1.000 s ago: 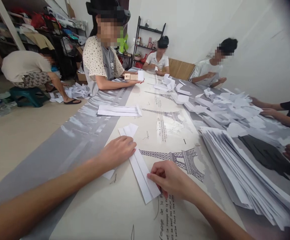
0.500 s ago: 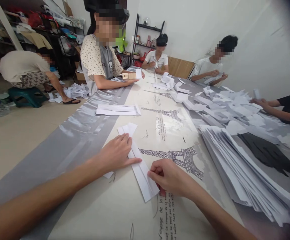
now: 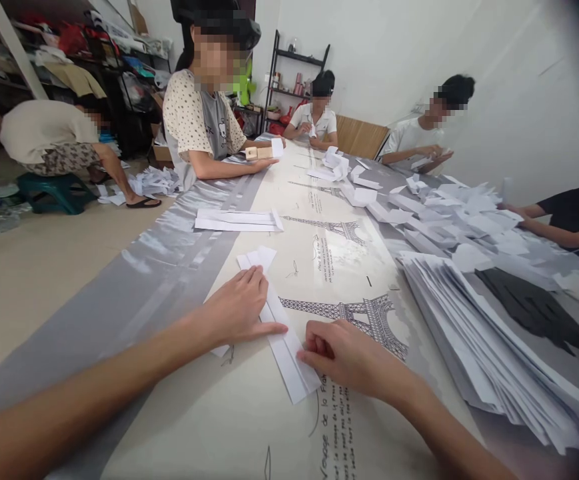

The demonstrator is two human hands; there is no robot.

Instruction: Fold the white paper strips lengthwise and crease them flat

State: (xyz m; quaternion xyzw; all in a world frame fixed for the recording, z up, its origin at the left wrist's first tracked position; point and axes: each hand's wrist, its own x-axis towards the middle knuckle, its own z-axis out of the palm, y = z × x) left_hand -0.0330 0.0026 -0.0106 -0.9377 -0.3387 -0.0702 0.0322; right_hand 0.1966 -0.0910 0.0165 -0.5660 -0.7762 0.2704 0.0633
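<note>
A long white paper strip with lengthwise folds lies at a slant on the table before me. My left hand rests flat across its upper half, thumb stretched toward the right edge. At the strip's lower right edge, my right hand has its fingers curled in and its thumb against the paper; the fingertips are partly hidden. Farther up the table lies another folded strip. A small white paper corner shows beneath my left wrist.
A thick stack of white sheets lies at right beside a dark flat item. Behind it spreads a heap of folded papers. Several people sit around the table; one holds a wooden block with white paper. Another person crouches on a green stool.
My right thumb has slid slightly up along the strip's edge, and the fingers sit higher than before. My left hand keeps its place on the paper. The view has shifted a little.
</note>
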